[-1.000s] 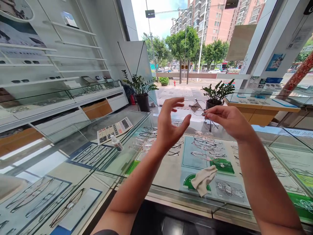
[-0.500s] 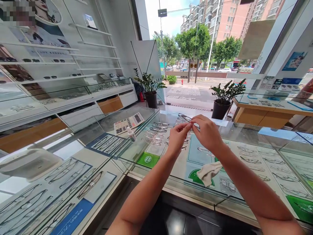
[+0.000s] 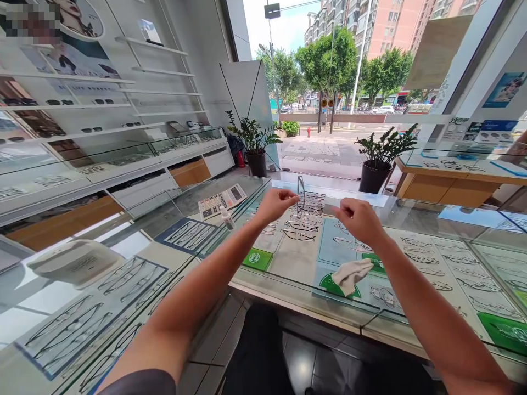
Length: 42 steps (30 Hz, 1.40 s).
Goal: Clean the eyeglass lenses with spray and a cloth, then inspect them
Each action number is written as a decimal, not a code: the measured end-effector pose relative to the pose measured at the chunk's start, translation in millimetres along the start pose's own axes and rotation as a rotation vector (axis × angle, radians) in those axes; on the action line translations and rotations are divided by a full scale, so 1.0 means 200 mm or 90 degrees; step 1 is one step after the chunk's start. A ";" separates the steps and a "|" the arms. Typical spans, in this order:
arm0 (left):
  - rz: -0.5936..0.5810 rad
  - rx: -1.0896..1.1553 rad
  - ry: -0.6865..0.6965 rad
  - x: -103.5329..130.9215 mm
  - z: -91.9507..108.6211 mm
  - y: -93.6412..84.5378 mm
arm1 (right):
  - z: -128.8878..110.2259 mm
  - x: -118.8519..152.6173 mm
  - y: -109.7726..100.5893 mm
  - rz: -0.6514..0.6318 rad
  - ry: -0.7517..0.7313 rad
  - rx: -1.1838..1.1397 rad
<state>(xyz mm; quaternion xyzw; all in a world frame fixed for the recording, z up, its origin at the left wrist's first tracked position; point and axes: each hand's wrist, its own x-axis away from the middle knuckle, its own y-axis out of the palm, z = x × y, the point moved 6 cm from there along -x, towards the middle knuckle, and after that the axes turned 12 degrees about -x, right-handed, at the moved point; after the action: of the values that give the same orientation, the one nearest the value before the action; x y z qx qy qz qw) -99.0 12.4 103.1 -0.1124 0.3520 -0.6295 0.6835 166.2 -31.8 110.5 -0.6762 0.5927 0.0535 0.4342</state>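
My left hand (image 3: 278, 206) pinches a pair of eyeglasses (image 3: 301, 202) at its fingertips. The thin dark frame is turned on edge above the glass counter (image 3: 284, 280). To its right, apart from the glasses, my right hand (image 3: 357, 218) hovers with curled fingers, and no object shows in it. Rows of eyeglass frames (image 3: 302, 226) lie under and around my hands. Below my right hand a crumpled pale cloth (image 3: 351, 276) rests on the counter, over a green half-round card (image 3: 327, 282).
Left of my left hand stand a small white bottle (image 3: 226, 218) and a calculator (image 3: 220, 203). A pale plastic device (image 3: 76, 260) sits on the left counter. Potted plants (image 3: 256, 162) flank the glass doorway, and a wooden display table (image 3: 440, 186) is at the right.
My hands, together at the glasses before, are now apart. My left hand has moved left with the glasses, which now stand on edge. My right hand has let go and drawn right.
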 end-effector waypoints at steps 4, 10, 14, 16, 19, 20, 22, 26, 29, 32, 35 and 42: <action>-0.090 -0.408 0.102 -0.30 -0.07 -0.12 | 0.25 0.10 -0.08 0.040 0.113 0.016; -0.171 -0.659 0.084 -0.66 -0.26 -0.09 | 0.39 0.11 -0.11 0.067 0.120 -0.013; -0.197 -0.732 0.047 -0.78 -0.45 -0.01 | 0.43 0.11 -0.09 0.045 0.131 -0.023; -0.205 -0.749 0.038 -0.82 -0.54 0.02 | 0.44 0.11 -0.08 0.032 0.131 -0.024; -0.215 -0.762 0.035 -0.86 -0.66 0.07 | 0.44 0.11 -0.09 0.025 0.127 -0.016; -0.220 -0.764 0.034 -0.87 -0.69 0.08 | 0.44 0.11 -0.09 0.026 0.128 -0.013; -0.228 -0.765 0.032 -0.89 -0.75 0.10 | 0.44 0.11 -0.10 0.029 0.130 -0.011; -0.240 -0.761 0.022 -0.91 -0.82 0.13 | 0.43 0.11 -0.10 0.041 0.128 -0.025; -0.242 -0.756 0.015 -0.90 -0.83 0.15 | 0.42 0.11 -0.09 0.045 0.136 -0.046; -0.232 -0.757 0.004 -0.87 -0.79 0.14 | 0.41 0.11 -0.09 0.038 0.140 -0.076; -0.186 -0.759 -0.003 -0.81 -0.68 0.09 | 0.40 0.12 -0.10 0.059 0.140 -0.105; 0.019 -0.602 0.086 -0.26 -0.08 -0.02 | 0.41 0.11 -0.12 0.128 0.099 -0.098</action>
<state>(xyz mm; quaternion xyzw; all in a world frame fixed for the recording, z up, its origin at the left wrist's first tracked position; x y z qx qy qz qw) -110.2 64.4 112.5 -0.3646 0.6452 -0.3962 0.5421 228.9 2.5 58.9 -0.6467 0.6836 0.0889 0.3263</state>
